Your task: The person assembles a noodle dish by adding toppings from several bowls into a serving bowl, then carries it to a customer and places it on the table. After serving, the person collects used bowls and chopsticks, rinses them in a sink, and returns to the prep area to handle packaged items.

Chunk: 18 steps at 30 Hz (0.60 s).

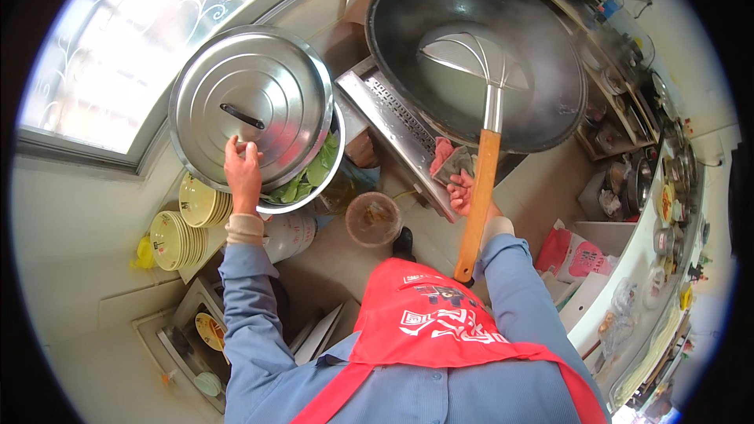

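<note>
A large round steel lid with a black handle lies off-centre on a metal pot, leaving green leaves exposed on one side. My left hand is at the lid's near part, fingertips just below the handle, not wrapped round it. A skimmer with a wooden handle lies across the rim of a big black wok, its wire-and-metal head over cloudy liquid. Behind the wooden handle is my right hand, partly hidden, fingers loosely curled and apart, close to a grey cloth; whether they touch is unclear.
A pink cloth hangs at the steel stove edge. A bucket stands on the floor. Stacked yellow bowls sit on the left by a window. Shelves with pans and a crowded counter line the right.
</note>
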Tool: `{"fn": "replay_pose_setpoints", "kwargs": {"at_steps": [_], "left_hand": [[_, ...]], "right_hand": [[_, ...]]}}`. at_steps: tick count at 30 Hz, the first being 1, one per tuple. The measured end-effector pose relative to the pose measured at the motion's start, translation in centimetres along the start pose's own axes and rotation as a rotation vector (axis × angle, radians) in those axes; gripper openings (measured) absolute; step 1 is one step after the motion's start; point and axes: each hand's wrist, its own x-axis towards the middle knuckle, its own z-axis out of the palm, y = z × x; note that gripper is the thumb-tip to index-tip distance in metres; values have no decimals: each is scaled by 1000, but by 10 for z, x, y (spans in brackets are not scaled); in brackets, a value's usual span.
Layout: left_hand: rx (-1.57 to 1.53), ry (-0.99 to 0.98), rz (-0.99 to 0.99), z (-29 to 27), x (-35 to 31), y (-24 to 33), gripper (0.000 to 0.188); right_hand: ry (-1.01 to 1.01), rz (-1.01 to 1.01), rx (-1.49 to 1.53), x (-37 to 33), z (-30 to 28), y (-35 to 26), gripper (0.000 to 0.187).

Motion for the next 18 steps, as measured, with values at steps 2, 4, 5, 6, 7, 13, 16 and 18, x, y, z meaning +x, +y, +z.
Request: {"fn": "replay_pose_setpoints", "kwargs": {"at_steps": [2, 4, 5, 6, 7, 13, 16, 18], "left_hand": [[91, 55, -43, -3, 24, -3, 49], [77, 71, -97, -1, 42, -9, 49], [58, 66, -102, 1, 50, -12, 48], [12, 53, -138, 4, 57, -14, 48], [-45, 41, -173, 7, 64, -16, 47], [-613, -88, -461, 17, 94, -23, 18], [-745, -90, -575, 13, 99, -27, 16], [-748, -40, -660, 8, 99, -26, 16]], "right_hand": [[43, -74, -74, -2, -1, -1, 32], [71, -240, -223, -21, 9, -3, 30], [171, -312, -306, -37, 20, -5, 30], [76, -340, -267, -56, 33, -7, 25], [66, -353, -238, -79, 48, -9, 22], [-51, -265, -253, -176, 113, 5, 18], [183, -504, -500, -175, 117, 17, 16], [363, -637, -584, -175, 113, 23, 17]]}}
